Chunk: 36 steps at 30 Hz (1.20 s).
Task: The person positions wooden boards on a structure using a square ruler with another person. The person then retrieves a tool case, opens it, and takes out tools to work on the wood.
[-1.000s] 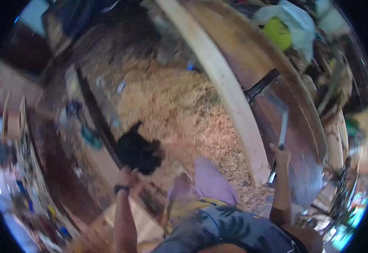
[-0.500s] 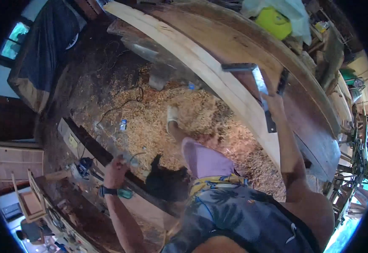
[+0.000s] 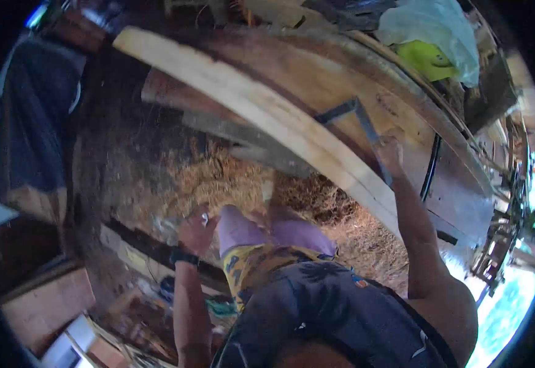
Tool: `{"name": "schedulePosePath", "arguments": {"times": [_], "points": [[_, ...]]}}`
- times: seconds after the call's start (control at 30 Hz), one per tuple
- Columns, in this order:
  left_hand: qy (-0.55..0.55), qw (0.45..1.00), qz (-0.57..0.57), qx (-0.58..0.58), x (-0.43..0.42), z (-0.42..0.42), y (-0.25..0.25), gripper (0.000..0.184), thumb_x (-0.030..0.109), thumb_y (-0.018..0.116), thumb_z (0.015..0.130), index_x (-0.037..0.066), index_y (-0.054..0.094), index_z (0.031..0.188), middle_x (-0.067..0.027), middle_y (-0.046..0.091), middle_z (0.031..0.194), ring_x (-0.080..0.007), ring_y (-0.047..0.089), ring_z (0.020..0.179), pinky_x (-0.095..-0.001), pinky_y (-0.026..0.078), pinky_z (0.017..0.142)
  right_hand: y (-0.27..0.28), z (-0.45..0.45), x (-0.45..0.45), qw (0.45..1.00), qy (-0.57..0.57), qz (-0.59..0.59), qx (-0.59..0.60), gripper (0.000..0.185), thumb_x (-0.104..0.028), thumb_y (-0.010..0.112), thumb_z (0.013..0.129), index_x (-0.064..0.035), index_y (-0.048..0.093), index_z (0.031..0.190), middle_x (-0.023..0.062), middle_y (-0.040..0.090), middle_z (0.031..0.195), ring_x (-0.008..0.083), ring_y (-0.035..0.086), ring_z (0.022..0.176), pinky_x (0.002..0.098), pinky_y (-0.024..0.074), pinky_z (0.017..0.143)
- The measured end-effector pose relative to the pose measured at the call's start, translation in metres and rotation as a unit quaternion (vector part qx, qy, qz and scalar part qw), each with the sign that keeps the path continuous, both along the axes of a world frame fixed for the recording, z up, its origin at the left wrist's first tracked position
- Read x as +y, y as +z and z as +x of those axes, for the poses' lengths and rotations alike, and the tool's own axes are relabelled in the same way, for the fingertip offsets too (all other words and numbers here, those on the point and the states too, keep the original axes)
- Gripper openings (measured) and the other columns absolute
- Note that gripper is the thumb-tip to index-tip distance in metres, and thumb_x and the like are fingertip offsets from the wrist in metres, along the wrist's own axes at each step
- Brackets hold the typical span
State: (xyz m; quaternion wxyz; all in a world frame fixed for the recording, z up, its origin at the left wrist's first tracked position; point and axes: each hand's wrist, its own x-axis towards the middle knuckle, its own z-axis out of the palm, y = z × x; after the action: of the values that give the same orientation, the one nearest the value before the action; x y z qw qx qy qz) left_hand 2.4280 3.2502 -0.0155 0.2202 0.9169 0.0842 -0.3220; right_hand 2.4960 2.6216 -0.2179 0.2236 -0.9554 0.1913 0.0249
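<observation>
My right hand (image 3: 391, 152) is closed around an L-shaped metal tool (image 3: 365, 121) that looks like a carpenter's square. One arm of the tool reaches left to the edge of a long pale wooden plank (image 3: 261, 110); whether they touch I cannot tell. The plank lies slanting along a wide brown board (image 3: 316, 80). My left hand (image 3: 195, 236), with a dark band on its wrist, hangs low over the floor with its fingers curled. A small white thing (image 3: 205, 217) shows at its fingers, too blurred to name.
Wood shavings (image 3: 212, 175) cover the floor around my legs. A dark beam (image 3: 132, 239) lies at lower left. A covered dark object (image 3: 37, 122) stands at far left. A yellow-green item (image 3: 426, 59) and a plastic bag (image 3: 433, 27) sit beyond the board.
My view has shifted and tilted. My left hand has come nearer my legs. My right hand still holds the L-shaped tool, which has tilted beside the plank.
</observation>
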Motion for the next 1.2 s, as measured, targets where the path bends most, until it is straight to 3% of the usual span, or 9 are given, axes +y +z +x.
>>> {"name": "schedulePosePath", "arguments": {"times": [0.13, 0.23, 0.33, 0.5, 0.6, 0.7, 0.9, 1.1, 1.2], "points": [[-0.014, 0.987, -0.152, -0.051, 0.039, 0.071, -0.052, 0.055, 0.037, 0.067, 0.092, 0.005, 0.053, 0.135, -0.0169, 0.066, 0.121, -0.0346, 0.068, 0.099, -0.0482, 0.054, 0.084, 0.093, 0.075, 0.096, 0.986, 0.018, -0.087, -0.138, 0.041, -0.028, 0.07, 0.08, -0.0024, 0.069, 0.112, 0.0277, 0.065, 0.117, 0.0399, 0.06, 0.114, 0.0479, 0.0461, 0.099], [-0.122, 0.973, -0.131, -0.146, 0.064, 0.143, -0.125, 0.053, 0.036, 0.067, 0.092, 0.004, 0.056, 0.133, -0.0147, 0.068, 0.115, -0.0314, 0.068, 0.094, -0.0454, 0.054, 0.083, 0.126, 0.151, 0.13, 0.979, 0.106, -0.14, -0.105, 0.054, -0.021, 0.071, 0.077, -0.0077, 0.06, 0.128, 0.0247, 0.054, 0.136, 0.0427, 0.05, 0.126, 0.0492, 0.0409, 0.107], [-0.27, 0.944, -0.125, -0.143, 0.022, 0.252, -0.073, 0.05, 0.035, 0.065, 0.093, 0.003, 0.057, 0.131, -0.014, 0.068, 0.112, -0.0299, 0.068, 0.092, -0.0445, 0.054, 0.082, 0.142, 0.227, 0.168, 0.981, 0.045, -0.173, -0.079, 0.08, -0.023, 0.072, 0.077, -0.014, 0.039, 0.148, 0.0214, 0.04, 0.151, 0.0434, 0.038, 0.138, 0.0532, 0.033, 0.113], [-0.312, 0.917, -0.226, -0.103, -0.01, 0.384, -0.08, 0.048, 0.027, 0.068, 0.091, 0.003, 0.056, 0.131, -0.0159, 0.069, 0.107, -0.0293, 0.068, 0.091, -0.0423, 0.054, 0.078, 0.094, 0.324, 0.148, 0.959, -0.079, -0.244, 0.121, 0.077, -0.045, 0.068, 0.087, -0.0176, 0.036, 0.152, 0.0168, 0.038, 0.154, 0.0383, 0.031, 0.144, 0.0532, 0.0263, 0.118], [-0.395, 0.879, -0.231, -0.133, -0.013, 0.457, -0.095, 0.046, 0.025, 0.069, 0.091, 0.003, 0.058, 0.129, -0.0163, 0.069, 0.104, -0.029, 0.069, 0.089, -0.0412, 0.054, 0.076, 0.102, 0.329, 0.136, 0.974, -0.105, -0.159, 0.125, 0.083, -0.059, 0.069, 0.084, -0.0185, 0.04, 0.15, 0.0171, 0.042, 0.151, 0.0367, 0.034, 0.143, 0.0522, 0.0268, 0.118], [-0.413, 0.861, -0.257, -0.148, -0.031, 0.505, -0.11, 0.04, 0.022, 0.07, 0.09, 0.001, 0.061, 0.123, -0.0161, 0.07, 0.1, -0.0292, 0.07, 0.087, -0.0409, 0.055, 0.075, 0.09, 0.305, 0.139, 0.957, -0.058, -0.273, 0.079, 0.098, -0.076, 0.065, 0.075, -0.0176, 0.041, 0.149, 0.0141, 0.043, 0.152, 0.034, 0.035, 0.143, 0.0529, 0.0223, 0.12], [-0.364, 0.871, -0.298, -0.146, -0.118, 0.536, -0.101, 0.036, 0.02, 0.074, 0.087, -0.001, 0.064, 0.115, -0.0177, 0.071, 0.102, -0.0324, 0.07, 0.091, -0.0404, 0.056, 0.076, 0.1, 0.299, 0.155, 0.973, -0.076, -0.214, 0.029, 0.089, -0.062, 0.073, 0.078, -0.0217, 0.039, 0.15, 0.0149, 0.045, 0.149, 0.0364, 0.039, 0.139, 0.0524, 0.0269, 0.118], [-0.388, 0.849, -0.32, -0.162, -0.19, 0.531, -0.099, 0.036, 0.02, 0.075, 0.086, -0.001, 0.063, 0.113, -0.0181, 0.07, 0.104, -0.0324, 0.068, 0.098, -0.042, 0.054, 0.081, 0.131, 0.288, 0.131, 0.982, -0.048, -0.178, 0.035, 0.086, -0.03, 0.085, 0.069, -0.0163, 0.046, 0.145, 0.0161, 0.055, 0.139, 0.0355, 0.045, 0.135, 0.0462, 0.0344, 0.115], [-0.355, 0.862, -0.292, -0.214, -0.217, 0.538, -0.106, 0.033, 0.019, 0.073, 0.088, -0.002, 0.064, 0.111, -0.018, 0.07, 0.103, -0.0327, 0.068, 0.097, -0.0411, 0.054, 0.081, 0.137, 0.295, 0.102, 0.981, 0.007, -0.194, 0.018, 0.086, -0.03, 0.086, 0.065, -0.0155, 0.049, 0.142, 0.0164, 0.057, 0.137, 0.0362, 0.048, 0.131, 0.0463, 0.0353, 0.114]]}}
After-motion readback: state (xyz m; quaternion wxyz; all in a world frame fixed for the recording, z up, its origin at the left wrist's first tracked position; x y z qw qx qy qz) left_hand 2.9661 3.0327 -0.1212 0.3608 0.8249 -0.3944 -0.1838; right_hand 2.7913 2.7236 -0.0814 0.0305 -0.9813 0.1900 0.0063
